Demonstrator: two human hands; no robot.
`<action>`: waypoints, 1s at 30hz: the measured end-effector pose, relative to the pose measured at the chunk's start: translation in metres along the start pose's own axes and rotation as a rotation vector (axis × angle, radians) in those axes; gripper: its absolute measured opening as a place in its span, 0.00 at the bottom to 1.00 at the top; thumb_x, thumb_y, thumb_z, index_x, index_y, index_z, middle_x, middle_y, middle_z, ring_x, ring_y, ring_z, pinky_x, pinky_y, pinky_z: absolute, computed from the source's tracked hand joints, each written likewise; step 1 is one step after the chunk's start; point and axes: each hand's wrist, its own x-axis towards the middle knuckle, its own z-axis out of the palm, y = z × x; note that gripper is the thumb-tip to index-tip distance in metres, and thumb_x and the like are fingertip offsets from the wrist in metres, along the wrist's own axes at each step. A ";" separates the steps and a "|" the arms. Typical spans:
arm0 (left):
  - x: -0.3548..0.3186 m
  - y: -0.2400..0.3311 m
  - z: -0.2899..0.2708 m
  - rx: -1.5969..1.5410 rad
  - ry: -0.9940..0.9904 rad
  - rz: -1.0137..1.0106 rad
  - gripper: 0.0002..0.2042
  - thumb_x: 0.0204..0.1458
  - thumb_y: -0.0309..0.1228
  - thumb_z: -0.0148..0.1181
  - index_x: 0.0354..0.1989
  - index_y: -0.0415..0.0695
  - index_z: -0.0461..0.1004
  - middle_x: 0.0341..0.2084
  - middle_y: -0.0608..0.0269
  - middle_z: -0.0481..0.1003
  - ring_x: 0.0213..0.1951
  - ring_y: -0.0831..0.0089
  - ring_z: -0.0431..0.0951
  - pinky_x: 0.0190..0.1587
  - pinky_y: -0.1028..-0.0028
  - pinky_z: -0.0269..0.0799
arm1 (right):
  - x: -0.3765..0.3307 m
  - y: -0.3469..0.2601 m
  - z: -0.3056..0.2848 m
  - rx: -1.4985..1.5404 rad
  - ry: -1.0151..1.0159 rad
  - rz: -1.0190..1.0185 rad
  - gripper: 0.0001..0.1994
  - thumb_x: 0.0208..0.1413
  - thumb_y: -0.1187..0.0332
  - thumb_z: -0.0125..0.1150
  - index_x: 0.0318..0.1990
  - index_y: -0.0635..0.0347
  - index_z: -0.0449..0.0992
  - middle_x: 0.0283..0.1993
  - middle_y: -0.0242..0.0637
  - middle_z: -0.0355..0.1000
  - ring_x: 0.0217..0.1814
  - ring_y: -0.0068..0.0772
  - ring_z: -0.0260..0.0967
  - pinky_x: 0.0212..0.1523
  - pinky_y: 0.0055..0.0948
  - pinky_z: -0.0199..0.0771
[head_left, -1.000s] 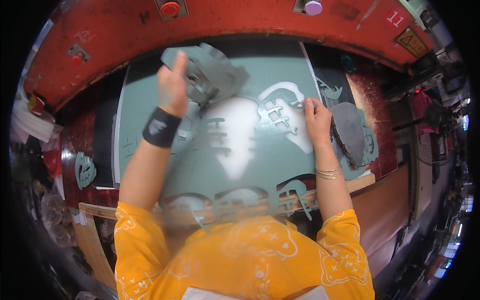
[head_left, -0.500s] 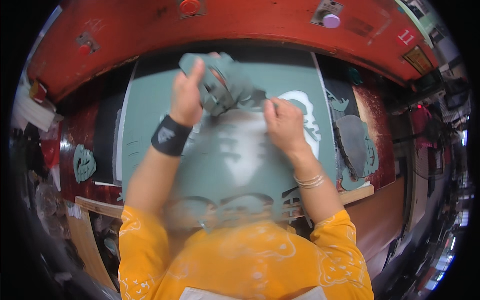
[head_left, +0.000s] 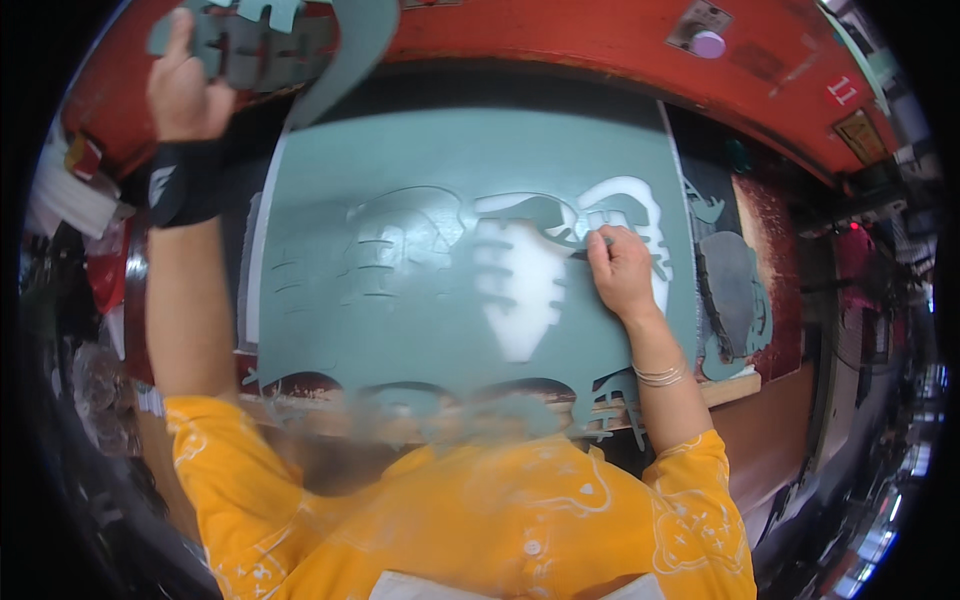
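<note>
My left hand (head_left: 188, 98), raised at the far left, grips a bundle of cut grey-green pieces (head_left: 268, 55) with slots and a long curved tail. Below it and to the right lies a grey-green sheet (head_left: 410, 335), scored with slotted outlines. White shows through a shoe-upper-shaped opening (head_left: 518, 285) in that sheet. At the right openings, my right hand (head_left: 624, 272) is closed, thumb against curled fingers, on the end of a thin grey-green strip (head_left: 566, 241). Its fingertips hide where the strip ends.
A red machine beam (head_left: 560, 32) with a purple knob (head_left: 708, 43) spans the far side. Dark grey and green cut pieces (head_left: 728, 280) lie to the right of the sheet. Cut-out scraps of the sheet overhang the wooden front edge (head_left: 735, 388).
My left hand has swung up and to the far left with the bundle, uncovering the sheet's middle. My right hand sits slightly lower and farther right. The view has shifted a little.
</note>
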 end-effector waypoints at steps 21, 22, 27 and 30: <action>-0.223 -0.046 -0.052 0.929 -1.440 0.275 0.24 0.37 0.43 0.70 0.45 0.50 0.76 0.33 0.62 0.69 0.39 0.60 0.70 0.44 0.65 0.66 | -0.041 -0.014 -0.024 -0.051 -0.086 -0.122 0.08 0.46 0.71 0.57 0.18 0.60 0.68 0.18 0.39 0.63 0.25 0.43 0.59 0.29 0.38 0.58; -0.220 -0.047 -0.054 0.901 -1.445 0.213 0.21 0.40 0.39 0.67 0.45 0.50 0.76 0.34 0.61 0.70 0.39 0.61 0.69 0.43 0.65 0.66 | -0.041 -0.015 -0.024 -0.059 -0.080 -0.115 0.08 0.45 0.71 0.57 0.17 0.59 0.68 0.18 0.39 0.64 0.25 0.43 0.59 0.30 0.38 0.59; -0.199 -0.071 -0.065 0.623 -1.241 -0.252 0.11 0.50 0.32 0.55 0.40 0.44 0.78 0.33 0.55 0.73 0.37 0.58 0.71 0.43 0.63 0.67 | -0.045 -0.012 -0.021 -0.071 -0.072 -0.104 0.08 0.44 0.72 0.58 0.17 0.58 0.68 0.18 0.39 0.65 0.26 0.43 0.61 0.31 0.39 0.60; -0.182 -0.086 -0.065 0.919 -1.123 -0.091 0.14 0.57 0.35 0.49 0.42 0.39 0.76 0.36 0.53 0.75 0.36 0.62 0.74 0.41 0.66 0.68 | -0.048 -0.010 -0.018 -0.070 -0.037 -0.104 0.08 0.44 0.72 0.58 0.17 0.58 0.68 0.18 0.39 0.65 0.26 0.44 0.61 0.30 0.40 0.60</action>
